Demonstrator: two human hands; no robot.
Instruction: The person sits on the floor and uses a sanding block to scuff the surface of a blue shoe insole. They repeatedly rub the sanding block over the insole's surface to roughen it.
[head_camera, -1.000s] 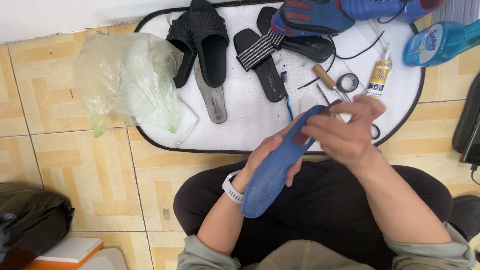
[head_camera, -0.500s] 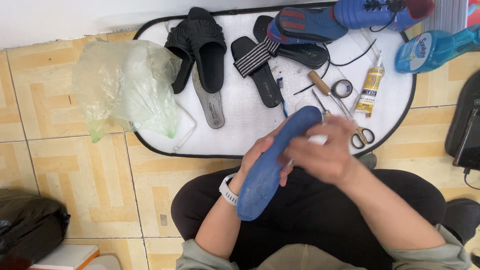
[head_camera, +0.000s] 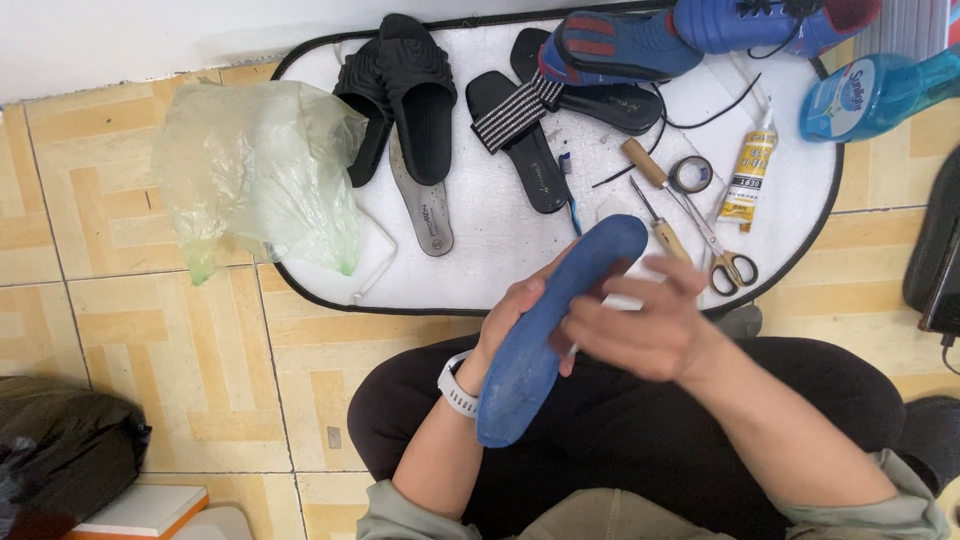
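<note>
**Two hands holding a blue insole over the lap**

A seated person holds a long blue foam shoe insole (head_camera: 545, 330) above their black-trousered lap. The left hand (head_camera: 515, 315) has its grip closed around the insole from behind. The right hand (head_camera: 640, 325) rests across its front, fingers curled against it. Just beyond lies a white oval mat (head_camera: 480, 270) on the tiled floor, carrying black sandals (head_camera: 415, 95), scissors (head_camera: 725, 260) and a glue tube (head_camera: 748, 178).

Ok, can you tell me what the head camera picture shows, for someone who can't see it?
A seated person's left hand holds a blue shoe insole over their lap while the right hand touches it. Ahead, a white mat on the tiled floor holds black sandals, blue shoes, scissors and a glue tube.
</note>
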